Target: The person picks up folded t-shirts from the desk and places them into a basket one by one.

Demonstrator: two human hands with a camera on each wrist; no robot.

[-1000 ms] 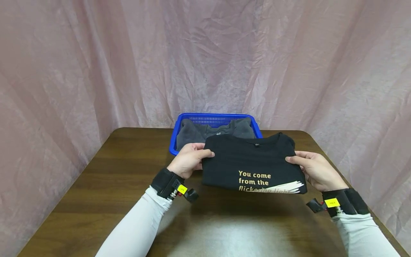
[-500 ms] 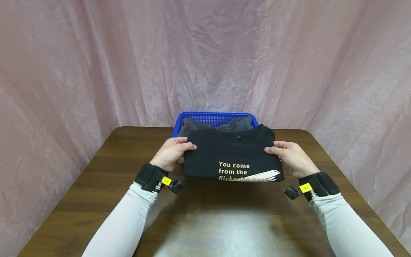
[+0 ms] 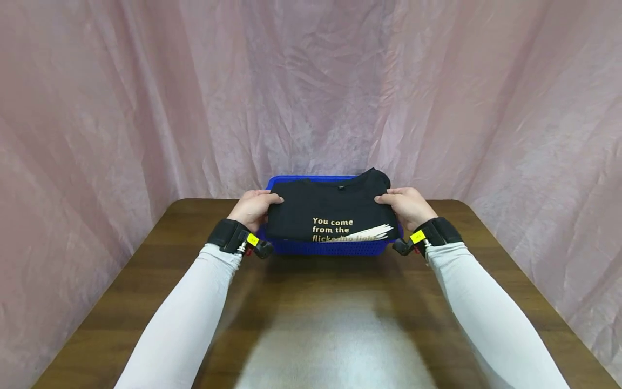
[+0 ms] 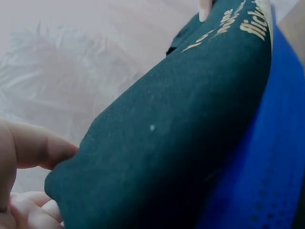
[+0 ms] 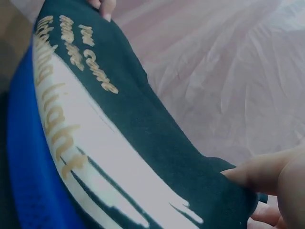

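Observation:
A folded black T-shirt (image 3: 320,208) with gold lettering and a white brush-stroke print is held over a blue plastic basket (image 3: 330,248). My left hand (image 3: 252,209) pinches its left side, thumb on top and fingers beneath. On the opposite side my right hand (image 3: 408,207) grips the shirt the same way. Both wrist views show the T-shirt (image 4: 157,129) stretched between the hands, with the blue basket wall (image 5: 28,157) below its front edge. The shirt hides the inside of the basket, including the grey garment seen there earlier.
The basket stands near the far edge of a brown wooden table (image 3: 330,302). Behind the table hangs a pink curtain (image 3: 311,97). Black straps with small cameras sit on both wrists.
Both hands have carried the black T-shirt left and farther from me, from in front of the basket to over it. The grey garment is now covered from view.

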